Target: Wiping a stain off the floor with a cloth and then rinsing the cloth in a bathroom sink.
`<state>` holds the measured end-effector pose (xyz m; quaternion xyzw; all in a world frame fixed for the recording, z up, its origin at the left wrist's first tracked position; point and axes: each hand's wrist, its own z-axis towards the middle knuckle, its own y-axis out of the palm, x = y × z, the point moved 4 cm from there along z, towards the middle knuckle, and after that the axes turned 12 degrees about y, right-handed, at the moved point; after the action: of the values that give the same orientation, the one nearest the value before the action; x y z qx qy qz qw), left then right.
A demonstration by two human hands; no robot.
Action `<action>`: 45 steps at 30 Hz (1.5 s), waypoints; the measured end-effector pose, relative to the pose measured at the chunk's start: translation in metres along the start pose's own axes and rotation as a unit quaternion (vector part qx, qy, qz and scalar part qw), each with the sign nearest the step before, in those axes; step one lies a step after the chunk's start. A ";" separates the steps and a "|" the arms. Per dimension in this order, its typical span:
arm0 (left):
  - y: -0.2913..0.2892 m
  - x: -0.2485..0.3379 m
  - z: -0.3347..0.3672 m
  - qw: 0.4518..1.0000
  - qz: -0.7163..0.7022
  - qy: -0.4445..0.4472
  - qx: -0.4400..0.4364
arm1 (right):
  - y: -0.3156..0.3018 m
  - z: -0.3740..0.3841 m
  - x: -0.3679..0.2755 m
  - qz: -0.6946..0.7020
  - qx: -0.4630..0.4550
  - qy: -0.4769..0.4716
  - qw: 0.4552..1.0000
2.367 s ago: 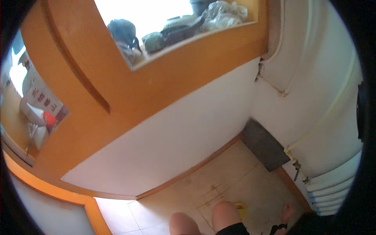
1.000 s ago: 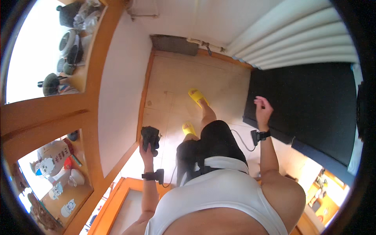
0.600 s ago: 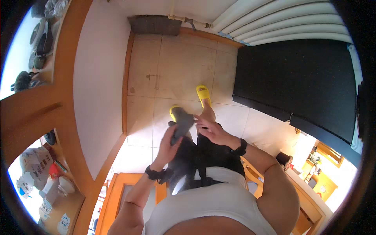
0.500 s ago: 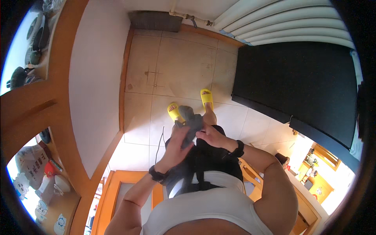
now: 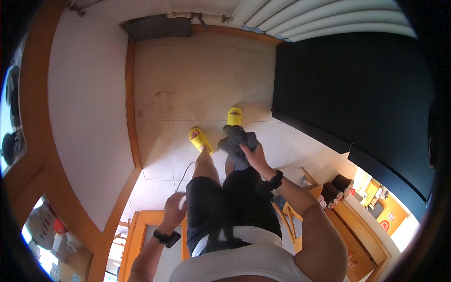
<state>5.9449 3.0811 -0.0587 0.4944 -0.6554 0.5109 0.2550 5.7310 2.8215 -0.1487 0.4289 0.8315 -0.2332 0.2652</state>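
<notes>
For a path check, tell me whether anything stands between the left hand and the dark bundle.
In this view, the left leg lies between the left hand and the dark bundle in the right hand; it may sit lower, as depth is unclear.

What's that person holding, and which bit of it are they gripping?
The right hand holds a crumpled dark grey cloth by its right side. The left hand holds nothing that shows.
</notes>
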 end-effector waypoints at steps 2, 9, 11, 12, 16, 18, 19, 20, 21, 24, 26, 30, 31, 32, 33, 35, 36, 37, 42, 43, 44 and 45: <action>0.009 -0.025 -0.019 0.998 -0.003 -0.064 0.028 | -0.040 0.037 0.018 0.004 0.049 -0.008 0.999; 0.051 -0.118 -0.082 0.934 -0.123 -0.279 0.187 | -0.160 0.173 0.078 -0.071 0.212 -0.077 0.972; 0.065 -0.129 -0.086 0.933 -0.110 -0.302 0.161 | -0.176 0.207 0.090 -0.090 0.242 -0.069 0.964; 0.074 -0.142 -0.095 0.952 -0.108 -0.247 0.149 | -0.186 0.227 0.100 -0.089 0.251 -0.034 0.963; 0.113 -0.155 -0.081 0.883 -0.292 -0.325 0.170 | -0.221 0.299 0.134 -0.071 0.281 -0.085 0.953; 0.117 -0.168 -0.087 0.902 -0.224 -0.343 0.136 | -0.219 0.325 0.144 -0.027 0.271 -0.075 0.959; 0.121 -0.180 -0.088 0.919 -0.161 -0.348 0.096 | -0.223 0.341 0.161 -0.028 0.273 -0.072 0.959; 0.129 -0.193 -0.090 0.888 -0.233 -0.370 0.138 | -0.228 0.356 0.177 -0.067 0.292 -0.071 0.951; 0.128 -0.201 -0.096 0.899 -0.156 -0.396 0.106 | -0.228 0.366 0.196 -0.107 0.306 -0.067 0.944; 0.136 -0.244 -0.084 0.883 -0.095 -0.455 0.064 | -0.233 0.407 0.237 -0.129 0.304 -0.080 0.940; 0.147 -0.269 -0.077 0.890 -0.066 -0.446 0.066 | -0.240 0.428 0.267 -0.178 0.340 -0.050 0.922; 0.154 -0.343 -0.061 0.894 -0.027 -0.445 0.045 | -0.237 0.467 0.330 -0.204 0.387 -0.021 0.899; 0.153 -0.366 -0.052 0.895 -0.026 -0.442 0.048 | -0.235 0.478 0.347 -0.182 0.401 -0.046 0.897; 0.152 -0.386 -0.048 0.893 -0.021 -0.446 0.063 | -0.216 0.493 0.354 -0.164 0.349 -0.067 0.920; 0.150 -0.409 -0.038 0.895 -0.022 -0.440 0.075 | -0.213 0.506 0.370 -0.166 0.345 -0.065 0.921; 0.145 -0.462 -0.006 0.903 -0.029 -0.417 0.103 | -0.218 0.533 0.407 -0.326 0.309 -0.029 0.893; 0.136 -0.482 0.004 0.904 -0.025 -0.407 0.131 | -0.201 0.543 0.410 -0.373 0.316 0.005 0.872; 0.129 -0.505 0.023 0.907 -0.029 -0.387 0.163 | -0.191 0.554 0.413 -0.371 0.312 0.002 0.875; 0.102 -0.588 0.136 0.944 -0.005 -0.175 0.279 | -0.155 0.587 0.390 -0.354 0.381 -0.139 0.843; 0.105 -0.591 0.170 0.941 0.022 -0.184 0.283 | -0.144 0.588 0.374 -0.370 0.355 -0.182 0.839; 0.109 -0.591 0.200 0.946 0.024 -0.181 0.268 | -0.137 0.594 0.362 -0.414 0.342 -0.182 0.824; 0.110 -0.597 0.226 0.951 0.027 -0.175 0.254 | -0.128 0.600 0.349 -0.410 0.342 -0.188 0.824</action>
<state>6.1110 3.1026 -0.6842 0.6066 -0.5517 0.5722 -0.0114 5.5970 2.5905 -0.8022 0.0596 0.7317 -0.6661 0.1320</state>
